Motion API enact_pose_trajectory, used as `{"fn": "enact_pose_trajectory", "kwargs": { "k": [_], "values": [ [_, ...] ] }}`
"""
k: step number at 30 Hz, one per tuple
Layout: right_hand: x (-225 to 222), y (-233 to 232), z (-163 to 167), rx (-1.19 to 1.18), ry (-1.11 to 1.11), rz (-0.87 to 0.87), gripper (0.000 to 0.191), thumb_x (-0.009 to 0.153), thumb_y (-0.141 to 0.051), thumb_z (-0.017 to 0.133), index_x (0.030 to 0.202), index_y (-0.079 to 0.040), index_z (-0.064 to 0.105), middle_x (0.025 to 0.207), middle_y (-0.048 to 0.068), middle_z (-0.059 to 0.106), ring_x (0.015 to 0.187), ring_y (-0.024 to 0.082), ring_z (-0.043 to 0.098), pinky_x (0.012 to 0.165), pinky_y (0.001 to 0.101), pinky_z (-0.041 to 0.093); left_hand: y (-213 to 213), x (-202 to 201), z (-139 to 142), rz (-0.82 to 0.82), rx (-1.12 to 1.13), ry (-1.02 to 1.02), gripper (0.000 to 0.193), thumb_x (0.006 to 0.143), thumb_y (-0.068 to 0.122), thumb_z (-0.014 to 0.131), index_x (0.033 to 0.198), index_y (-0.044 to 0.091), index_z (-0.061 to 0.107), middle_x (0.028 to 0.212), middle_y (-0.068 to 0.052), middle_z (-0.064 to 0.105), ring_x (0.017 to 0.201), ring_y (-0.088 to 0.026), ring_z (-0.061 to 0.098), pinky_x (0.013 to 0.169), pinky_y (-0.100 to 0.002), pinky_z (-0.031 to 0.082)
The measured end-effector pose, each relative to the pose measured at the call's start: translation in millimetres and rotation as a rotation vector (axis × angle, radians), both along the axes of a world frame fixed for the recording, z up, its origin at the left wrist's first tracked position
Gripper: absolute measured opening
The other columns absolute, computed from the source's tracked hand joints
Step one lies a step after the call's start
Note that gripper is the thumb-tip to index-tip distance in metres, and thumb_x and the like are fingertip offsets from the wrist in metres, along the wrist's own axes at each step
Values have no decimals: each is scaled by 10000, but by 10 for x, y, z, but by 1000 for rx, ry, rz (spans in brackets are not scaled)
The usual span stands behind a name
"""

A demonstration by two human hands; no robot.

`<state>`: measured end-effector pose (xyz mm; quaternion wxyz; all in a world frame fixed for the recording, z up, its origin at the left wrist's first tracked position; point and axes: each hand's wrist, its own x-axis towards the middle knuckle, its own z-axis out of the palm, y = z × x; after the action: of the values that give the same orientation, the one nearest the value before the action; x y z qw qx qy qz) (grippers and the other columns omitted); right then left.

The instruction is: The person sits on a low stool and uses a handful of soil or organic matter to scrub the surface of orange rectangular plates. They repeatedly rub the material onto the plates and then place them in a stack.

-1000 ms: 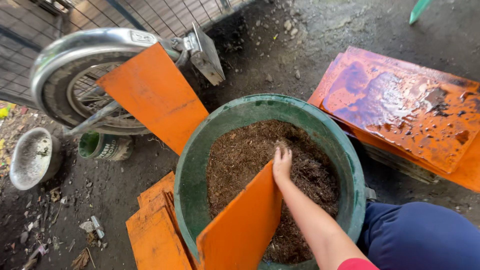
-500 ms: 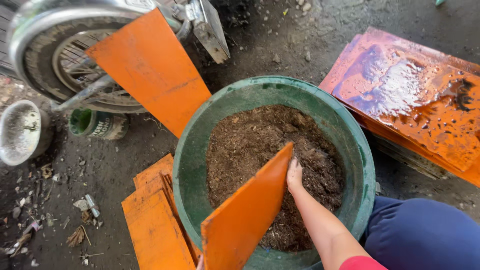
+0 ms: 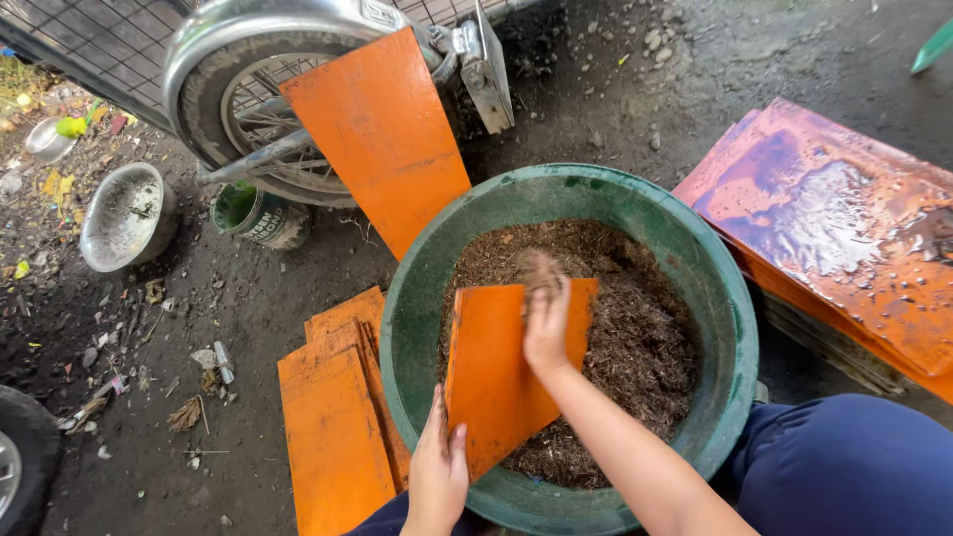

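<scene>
Currently orange panel (image 3: 496,372) held tilted inside green tub (image 3: 730,328), over brown shredded mulch (image 3: 635,328). Left hand (image 3: 437,476) clamped on panel's lower edge, fingers curled around it. Right hand (image 3: 546,318) laid flat on panel face near top, fingers extended, gripping nothing; mulch bits seen under fingertips. Step judged: face being rubbed or wiped with mulch. Next move likely calls for firm left grip while right palm is swept across. Dirt ground (image 3: 228,298) littered; orange panels stacked (image 3: 333,437) left of tub, wet stack (image 3: 844,218) right, motorcycle wheel (image 3: 238,109) behind, metal bowl (image 3: 124,213) nearby.
</scene>
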<state>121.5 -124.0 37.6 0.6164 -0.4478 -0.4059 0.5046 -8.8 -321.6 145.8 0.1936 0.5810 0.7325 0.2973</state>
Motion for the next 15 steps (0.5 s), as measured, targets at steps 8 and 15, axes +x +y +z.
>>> {"fn": "enact_pose_trajectory", "kwargs": {
  "k": [8, 15],
  "values": [
    [-54, -786, 932, 420, -358, 145, 516, 1090, -233, 425, 1556, -11, 436, 1706, 212, 273, 1601, 361, 243, 1298, 436, 211, 207, 388, 470, -1, -2, -177, 571, 1025, 270, 419, 1548, 43, 383, 1446, -228, 570, 1315, -387, 564, 1049, -411, 461],
    [-12, -654, 1376, 273, -475, 132, 630, 995, -235, 572, 1563, -56, 369, 1674, 204, 192, 1552, 376, 210, 1229, 455, 250, 125, 526, 584, -59, -62, -135, 623, 1023, 338, 403, 1559, 39, 300, 1456, -229, 528, 1296, -402, 563, 1031, -452, 469]
  ]
}}
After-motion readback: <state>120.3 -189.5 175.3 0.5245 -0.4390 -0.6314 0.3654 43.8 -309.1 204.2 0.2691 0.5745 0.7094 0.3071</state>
